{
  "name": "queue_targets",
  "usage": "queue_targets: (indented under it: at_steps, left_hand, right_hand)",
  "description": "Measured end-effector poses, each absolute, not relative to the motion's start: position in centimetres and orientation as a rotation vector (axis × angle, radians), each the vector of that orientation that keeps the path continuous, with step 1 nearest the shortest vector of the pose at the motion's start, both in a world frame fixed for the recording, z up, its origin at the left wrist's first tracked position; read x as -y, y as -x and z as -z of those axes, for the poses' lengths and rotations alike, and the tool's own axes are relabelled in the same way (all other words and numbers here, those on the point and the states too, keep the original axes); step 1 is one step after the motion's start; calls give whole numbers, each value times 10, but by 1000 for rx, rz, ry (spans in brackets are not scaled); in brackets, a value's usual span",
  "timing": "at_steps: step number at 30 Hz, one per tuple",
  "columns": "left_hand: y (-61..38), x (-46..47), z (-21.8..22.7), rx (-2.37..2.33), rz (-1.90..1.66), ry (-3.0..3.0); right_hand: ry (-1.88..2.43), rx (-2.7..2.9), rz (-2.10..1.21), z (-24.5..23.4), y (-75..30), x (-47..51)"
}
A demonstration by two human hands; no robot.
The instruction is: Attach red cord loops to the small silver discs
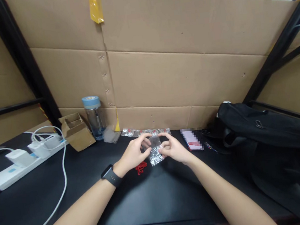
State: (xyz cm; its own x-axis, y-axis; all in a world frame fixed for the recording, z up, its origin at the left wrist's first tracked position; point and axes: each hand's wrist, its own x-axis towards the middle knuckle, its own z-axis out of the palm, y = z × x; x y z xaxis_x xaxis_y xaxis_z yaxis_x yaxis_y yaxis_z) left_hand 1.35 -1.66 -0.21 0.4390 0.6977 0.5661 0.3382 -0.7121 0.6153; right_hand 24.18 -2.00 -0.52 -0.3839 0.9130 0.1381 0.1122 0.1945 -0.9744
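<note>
Between my two hands is a small clear plastic bag (156, 156), its crinkled lower part shining above the black tabletop. My left hand (136, 151), with a dark watch on the wrist, has its fingers closed on the bag's left side. On the right edge, my right hand (174, 148) pinches the same bag. A red cord (141, 168) in loops lies just below my left fingers. Behind my hands runs a row of clear packets (130, 132) with small red marks. What those packets contain is too small to tell.
At the left are a white power strip (5, 176) with chargers and a trailing cable, an open cardboard box (81, 139) and a blue-lidded bottle (94, 118). A phone (191, 139) and a black backpack (269, 125) lie to the right. Cardboard panels (183, 76) stand behind.
</note>
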Motion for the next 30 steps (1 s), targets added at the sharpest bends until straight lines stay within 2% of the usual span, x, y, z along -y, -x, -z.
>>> queue_targets:
  at_steps: [6, 11, 17, 30]
  left_hand:
    - [-3, 4, 4, -1061, -1216, -2474]
    - [53, -36, 5, -1676, -1387, -2337]
    - [99, -53, 10, -2375, -1172, -2097]
    - [88, -51, 18, -2688, -984, -2232]
  right_hand:
    - [1017, 1700, -1196, 5, -241, 20]
    - [1036, 1717, -1137, 7, -246, 16]
    - [1034, 1759, -1148, 10, -245, 15]
    - [1045, 1781, -1147, 6, -244, 19]
